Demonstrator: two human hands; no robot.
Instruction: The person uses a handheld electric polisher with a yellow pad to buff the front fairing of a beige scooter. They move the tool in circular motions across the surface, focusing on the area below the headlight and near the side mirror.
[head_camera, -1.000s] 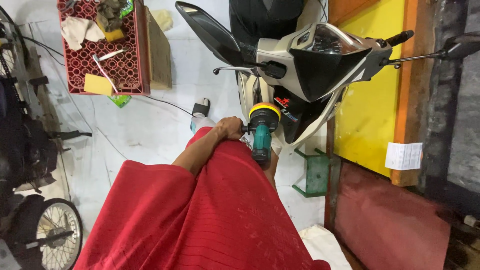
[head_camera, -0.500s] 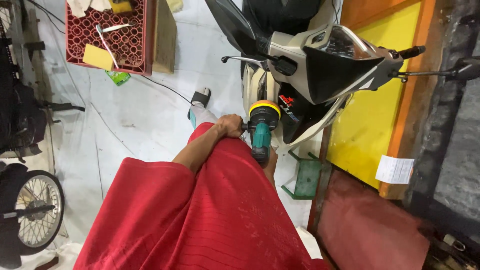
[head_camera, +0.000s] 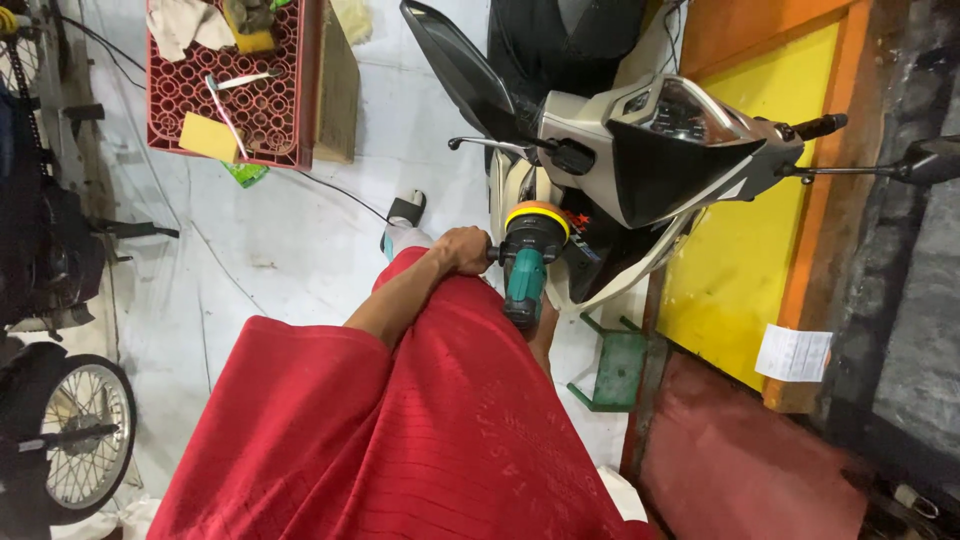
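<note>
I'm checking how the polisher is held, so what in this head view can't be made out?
- Right hand: mostly hidden behind the green polisher and the red shirt.
- Polisher's pad face: turned toward the scooter, so contact is unclear.
- Left hand: fingers curl around the side handle, hiding it.
- Red crate: cut off by the top edge.

Motorcycle repair workshop: cream-and-black scooter (head_camera: 640, 160) parked on stained concrete floor (head_camera: 270, 260), red plastic crate of tools and rags (head_camera: 235, 85), spoked wheel (head_camera: 75, 440) alongside.
</note>
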